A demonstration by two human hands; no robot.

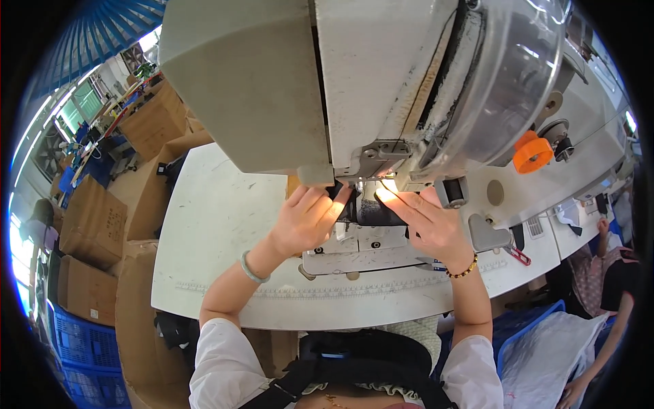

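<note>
A small dark piece of material [373, 213] lies on the metal plate [361, 253] under the head of a large grey-white sewing machine [354, 82]. My left hand [306, 219] rests its fingers on the left end of the dark piece. My right hand [426, 221] presses its fingertips on the right end, lit by the machine's lamp. The needle area just above the fingers is partly hidden by the machine head. A pale bangle sits on my left wrist and a beaded bracelet on my right.
The machine stands on a white table [218, 232] with a ruler strip along its near edge. An orange knob [532, 153] and a clear guard [504, 82] sit at the machine's right. Cardboard boxes [92, 221] and blue crates [82, 354] stand left. Another person [606, 286] is at right.
</note>
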